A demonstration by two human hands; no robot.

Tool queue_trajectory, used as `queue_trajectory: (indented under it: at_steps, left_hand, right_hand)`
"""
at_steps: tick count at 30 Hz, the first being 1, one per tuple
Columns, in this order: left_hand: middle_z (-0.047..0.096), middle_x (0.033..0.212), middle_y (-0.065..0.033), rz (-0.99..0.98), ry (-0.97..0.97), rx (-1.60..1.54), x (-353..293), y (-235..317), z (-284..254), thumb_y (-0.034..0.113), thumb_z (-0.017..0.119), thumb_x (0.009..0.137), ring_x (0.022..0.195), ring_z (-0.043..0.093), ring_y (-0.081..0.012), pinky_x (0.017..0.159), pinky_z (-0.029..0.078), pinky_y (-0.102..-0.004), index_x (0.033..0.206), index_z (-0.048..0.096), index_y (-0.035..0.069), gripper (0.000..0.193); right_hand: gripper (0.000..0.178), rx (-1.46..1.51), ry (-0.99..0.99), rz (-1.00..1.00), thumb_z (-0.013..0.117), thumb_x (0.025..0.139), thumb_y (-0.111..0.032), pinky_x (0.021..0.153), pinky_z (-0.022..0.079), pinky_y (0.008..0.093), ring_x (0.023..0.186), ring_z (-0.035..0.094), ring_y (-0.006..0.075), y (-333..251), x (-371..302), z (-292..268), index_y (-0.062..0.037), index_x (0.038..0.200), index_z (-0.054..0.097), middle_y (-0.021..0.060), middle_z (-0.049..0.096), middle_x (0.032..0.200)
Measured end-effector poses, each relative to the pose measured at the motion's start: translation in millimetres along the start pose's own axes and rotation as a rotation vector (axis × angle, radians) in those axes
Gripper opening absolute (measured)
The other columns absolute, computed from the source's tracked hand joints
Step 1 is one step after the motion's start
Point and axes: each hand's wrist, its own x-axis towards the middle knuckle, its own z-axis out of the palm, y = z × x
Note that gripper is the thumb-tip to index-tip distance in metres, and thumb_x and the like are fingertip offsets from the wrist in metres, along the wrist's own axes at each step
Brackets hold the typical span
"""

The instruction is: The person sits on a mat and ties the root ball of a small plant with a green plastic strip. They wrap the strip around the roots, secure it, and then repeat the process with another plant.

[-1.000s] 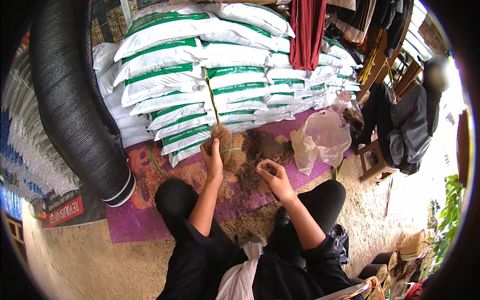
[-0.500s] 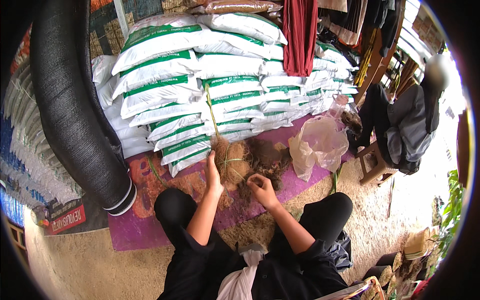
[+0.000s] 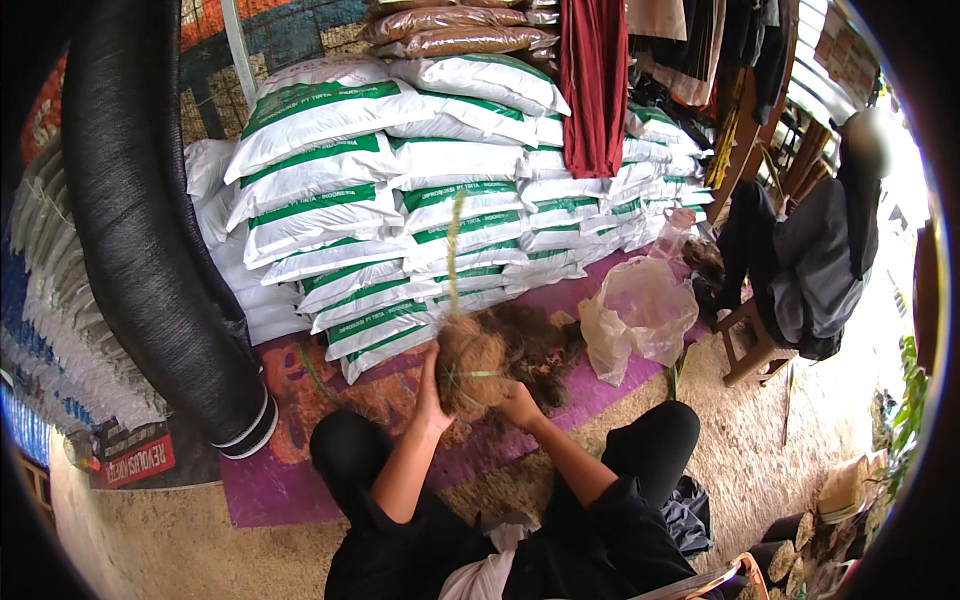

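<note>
The round, shaggy brown fibre ball (image 3: 472,365), tied with green strips, sits between the hands above the purple mat (image 3: 250,495); the left hand (image 3: 430,402) clasps its left side, while the right hand (image 3: 520,405) touches its right side, its finger closure hidden. A thin stem (image 3: 454,250) rises from it. The mat gives room leftward, its near edge by the knees. Beyond, smooth white sacks (image 3: 320,220) carry green bands with white lettering.
</note>
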Motion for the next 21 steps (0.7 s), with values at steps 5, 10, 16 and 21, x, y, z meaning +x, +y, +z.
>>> queue_trajectory:
  at_steps: [5,10,16,21]
  left_hand:
    - [0.055,0.114,-0.009,-0.06,0.031,0.097,-17,-3,-14,0.046,0.053,0.083,0.1,0.057,-0.0224,0.084,0.048,-0.0386,0.122,0.046,0.009,0.055]
    - [0.054,0.116,-0.009,-0.111,0.052,0.02,-28,-1,-23,0.047,0.043,0.087,0.102,0.056,-0.0224,0.085,0.048,-0.0405,0.124,0.045,0.008,0.053]
    - [0.052,0.119,-0.0098,-0.063,-0.096,-0.037,-30,-10,-24,0.05,0.034,0.09,0.107,0.053,-0.0239,0.088,0.046,-0.0415,0.127,0.042,0.009,0.055]
    - [0.053,0.119,-0.0102,-0.158,-0.133,-0.077,-22,-13,-24,0.048,0.033,0.091,0.107,0.053,-0.0241,0.089,0.046,-0.0416,0.127,0.042,0.009,0.053]
  right_hand:
    - [0.033,0.058,-0.278,-0.33,0.063,0.074,-0.013,0.072,0.047,0.0317,0.079,0.06,0.0205,-2,48,-17,0.0002,0.105,0.058,0.0193,0.063,0.086]
    - [0.045,-0.862,-0.376,-0.394,0.059,0.075,-0.018,0.065,0.048,0.0418,0.079,0.06,0.0367,-90,40,-36,-0.0039,0.117,0.048,0.0204,0.061,0.081]
    - [0.04,-1.083,-0.226,-0.734,0.047,0.079,-0.011,0.055,0.049,0.0409,0.064,0.062,0.0302,-83,62,-34,-0.0073,0.119,0.044,0.0139,0.062,0.074]
    - [0.043,-1.104,-0.13,-0.688,0.047,0.078,-0.009,0.05,0.049,0.0404,0.06,0.062,0.0299,-71,91,-36,-0.0102,0.12,0.04,0.0118,0.064,0.073]
